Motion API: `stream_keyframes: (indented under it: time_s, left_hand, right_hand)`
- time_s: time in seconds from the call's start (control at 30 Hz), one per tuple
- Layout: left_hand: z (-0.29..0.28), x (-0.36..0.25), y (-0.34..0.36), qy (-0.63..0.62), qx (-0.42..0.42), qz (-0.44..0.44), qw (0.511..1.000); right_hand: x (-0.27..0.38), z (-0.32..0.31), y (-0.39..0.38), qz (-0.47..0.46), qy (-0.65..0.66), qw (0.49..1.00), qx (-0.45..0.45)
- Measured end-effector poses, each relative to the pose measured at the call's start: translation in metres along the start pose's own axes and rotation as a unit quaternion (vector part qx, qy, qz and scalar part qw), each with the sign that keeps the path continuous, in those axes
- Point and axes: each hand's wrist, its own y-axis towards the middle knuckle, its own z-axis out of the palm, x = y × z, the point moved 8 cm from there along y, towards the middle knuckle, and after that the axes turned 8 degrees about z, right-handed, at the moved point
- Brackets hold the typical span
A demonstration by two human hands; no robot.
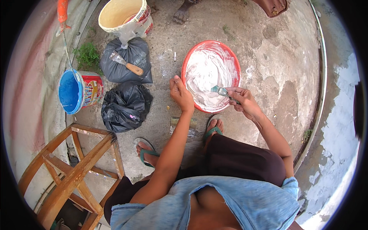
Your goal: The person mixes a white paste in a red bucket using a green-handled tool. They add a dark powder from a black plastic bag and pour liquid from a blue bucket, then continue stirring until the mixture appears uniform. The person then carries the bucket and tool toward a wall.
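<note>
A red basin (238,63) in front of me holds thick white paste (203,71), smeared up its inner wall. At the basin's left side, my left hand (181,95) is closed on the rim, with the thumb toward the far side. My right hand (244,102) grips a small putty knife (219,91) over the near right part of the basin. Its paste-coated blade points left and touches or hovers just above the paste; I cannot tell which. Most of its handle is hidden by my fingers.
Left of the basin lie two black plastic bags (126,109), one bearing a wooden-handled scraper (127,64). Beyond stand a blue-lined bucket (78,92) and a cream bucket (122,13). A wooden frame (76,176) is near left. Another person's foot (180,17) shows at the top.
</note>
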Motion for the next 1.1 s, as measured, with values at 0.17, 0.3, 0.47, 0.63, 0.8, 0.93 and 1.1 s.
stream_keyframes:
  time_s: [0.17, 0.3, 0.47, 0.63, 0.8, 0.93, 1.1]
  left_hand:
    - [-0.013, 0.018, 0.006, -0.005, -0.011, -0.006, 1.0]
    - [-0.031, 0.056, 0.005, -0.086, -0.065, -0.094, 0.99]
    - [-0.04, 0.084, 0.005, -0.035, -0.04, -0.098, 0.994]
    - [-0.041, 0.084, 0.002, -0.102, -0.06, -0.145, 0.982]
    - [-0.032, 0.082, 0.0, -0.095, -0.048, -0.126, 0.986]
    - [-0.035, 0.072, 0.003, -0.065, -0.037, -0.121, 0.99]
    - [-0.039, 0.07, 0.003, -0.073, -0.07, -0.11, 0.989]
  right_hand:
    - [0.034, 0.021, 0.004, -0.29, -0.343, 0.891, -0.062]
    - [0.011, 0.063, -0.005, -0.341, -0.662, 0.663, -0.081]
    - [0.044, 0.042, -0.013, -0.294, -0.722, 0.625, -0.04]
    - [0.096, 0.031, -0.027, -0.29, -0.645, 0.699, -0.106]
    - [0.059, 0.033, 0.023, -0.34, -0.631, 0.678, -0.163]
    - [0.032, 0.038, 0.014, -0.314, -0.686, 0.649, -0.1]
    - [0.085, 0.023, -0.012, -0.316, -0.637, 0.694, -0.111]
